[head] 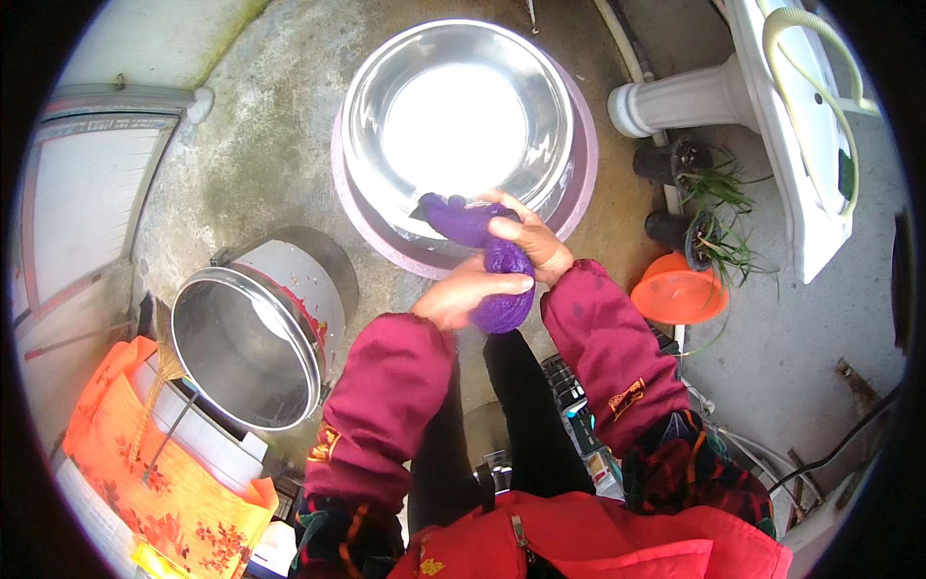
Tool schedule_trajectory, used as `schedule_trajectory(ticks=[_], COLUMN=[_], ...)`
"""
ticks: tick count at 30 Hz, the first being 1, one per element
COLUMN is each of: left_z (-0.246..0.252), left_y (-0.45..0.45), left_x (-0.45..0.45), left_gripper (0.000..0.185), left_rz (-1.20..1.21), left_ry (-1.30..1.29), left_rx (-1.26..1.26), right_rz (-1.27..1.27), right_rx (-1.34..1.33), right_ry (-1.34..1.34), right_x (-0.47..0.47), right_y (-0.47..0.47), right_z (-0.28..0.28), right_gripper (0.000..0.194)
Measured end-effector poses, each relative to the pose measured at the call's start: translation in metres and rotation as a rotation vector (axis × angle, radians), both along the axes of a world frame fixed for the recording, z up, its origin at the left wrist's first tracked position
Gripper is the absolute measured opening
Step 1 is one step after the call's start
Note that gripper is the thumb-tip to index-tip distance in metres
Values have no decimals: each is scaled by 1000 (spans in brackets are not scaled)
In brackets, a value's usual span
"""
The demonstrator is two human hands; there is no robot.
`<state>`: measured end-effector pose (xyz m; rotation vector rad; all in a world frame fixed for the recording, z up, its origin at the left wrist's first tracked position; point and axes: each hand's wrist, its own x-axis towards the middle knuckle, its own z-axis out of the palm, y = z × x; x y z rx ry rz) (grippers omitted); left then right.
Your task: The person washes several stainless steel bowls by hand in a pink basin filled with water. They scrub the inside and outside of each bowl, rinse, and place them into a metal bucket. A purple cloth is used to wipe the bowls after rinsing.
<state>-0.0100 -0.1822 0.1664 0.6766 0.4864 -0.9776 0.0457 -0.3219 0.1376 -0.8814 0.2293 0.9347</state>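
A purple cloth (506, 289), bunched and twisted, is gripped by both my hands. My left hand (463, 289) is closed around its lower, rounded part with the thumb across it. My right hand (532, 239) clasps the upper part, and a loose end with a dark tip lies out to the left. Just beyond the hands stands a large shiny metal basin (354, 137), resting in a wider pink plastic tub (587, 159). The near rim of the metal basin is partly hidden behind the cloth.
A large metal pot (246, 347) stands at left, beside a straw broom (168, 358) and an orange floral cloth (195, 506). To the right are an orange plastic basin (680, 289), potted plants (723, 242) and a white pedestal sink (781, 145) with a pale hose (796, 18).
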Motion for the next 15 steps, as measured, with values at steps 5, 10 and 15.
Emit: schedule_trajectory(ticks=[5,10,15], left_z=[-17,-27,-21], left_y=[-9,-22,-31], left_x=[2,1,2], left_gripper=[44,38,39], left_rz=[-54,-117,-291], left_ry=[-161,-254,-452], left_rx=[292,616,974], right_rz=[182,148,89], right_rx=[-372,-518,-617], right_ry=[-320,-460,-665], right_x=[14,16,19], right_y=[13,16,15], right_z=[5,-7,-23], right_gripper=[19,16,21])
